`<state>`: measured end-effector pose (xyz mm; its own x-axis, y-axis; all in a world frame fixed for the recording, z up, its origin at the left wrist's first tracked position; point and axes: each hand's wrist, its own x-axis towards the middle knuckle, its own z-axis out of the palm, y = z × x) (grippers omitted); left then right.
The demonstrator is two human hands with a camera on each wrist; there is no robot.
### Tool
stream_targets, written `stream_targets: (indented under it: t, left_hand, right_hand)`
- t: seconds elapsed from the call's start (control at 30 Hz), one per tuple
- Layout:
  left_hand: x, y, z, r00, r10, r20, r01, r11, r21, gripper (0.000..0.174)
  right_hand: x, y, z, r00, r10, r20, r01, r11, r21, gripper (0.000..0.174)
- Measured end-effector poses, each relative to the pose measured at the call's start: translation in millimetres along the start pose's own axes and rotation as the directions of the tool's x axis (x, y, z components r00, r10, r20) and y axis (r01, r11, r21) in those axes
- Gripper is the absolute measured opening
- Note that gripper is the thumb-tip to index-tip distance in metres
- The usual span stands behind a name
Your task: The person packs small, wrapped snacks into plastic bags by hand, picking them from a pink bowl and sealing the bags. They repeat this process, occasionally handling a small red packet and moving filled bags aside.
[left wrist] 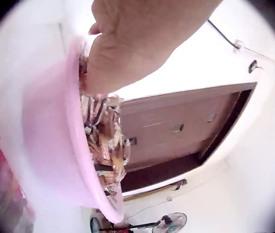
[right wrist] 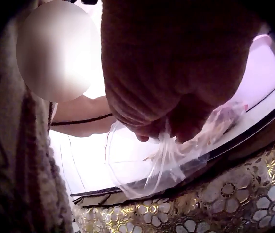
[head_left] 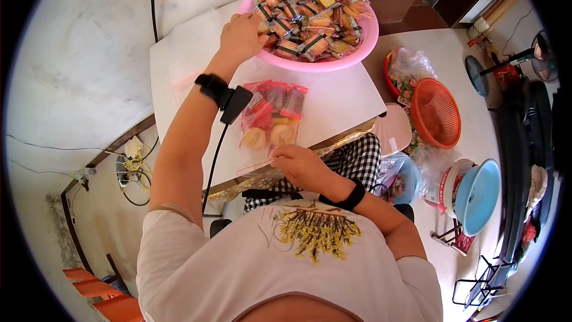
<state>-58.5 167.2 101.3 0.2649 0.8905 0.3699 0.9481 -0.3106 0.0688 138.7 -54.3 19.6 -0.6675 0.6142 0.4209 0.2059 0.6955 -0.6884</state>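
At the left rim of a pink basin (head_left: 351, 62), my left hand (head_left: 241, 37) reaches in among small wrapped snacks (head_left: 310, 21) heaped above the rim. In the left wrist view its fingertips are hidden behind the rim and the packs, so I cannot tell whether they hold one. Near the table's front edge, my right hand (head_left: 304, 170) pinches the gathered film of a clear plastic bag (right wrist: 164, 165). That bag (head_left: 274, 116) lies on the white table with round pale snacks and pink-and-red packets inside.
The white table (head_left: 333, 98) stands against a wall on the left. To the right are an orange-red colander (head_left: 436, 113), a light blue basin (head_left: 478, 197) on a bucket, and a fan (head_left: 539, 53). Checkered cloth (head_left: 351, 161) covers my lap below the table edge.
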Motion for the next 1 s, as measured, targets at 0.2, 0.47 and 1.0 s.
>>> stream_targets:
  t: [0.2, 0.47, 1.0]
  left_hand:
    - [-9.0, -8.5, -4.7, 0.999, -0.024, 0.038, 0.027, 0.995, -0.091, 0.036]
    - [-181.0, 14.9, -106.6, 0.977, -0.213, 0.002, 0.150, 0.680, -0.718, 0.027]
    - [-254.8, 89.1, -56.2, 0.999, -0.004, 0.036, 0.017, 0.930, -0.368, 0.026]
  right_hand:
    - [-0.3, -5.6, -0.5, 0.999, -0.025, -0.030, 0.023, 0.998, -0.064, 0.020]
    - [8.6, -21.9, -8.7, 0.995, 0.061, -0.079, -0.066, 0.996, -0.064, 0.039]
    - [19.8, -46.4, -1.9, 0.996, -0.009, -0.087, -0.007, 0.983, -0.184, 0.052]
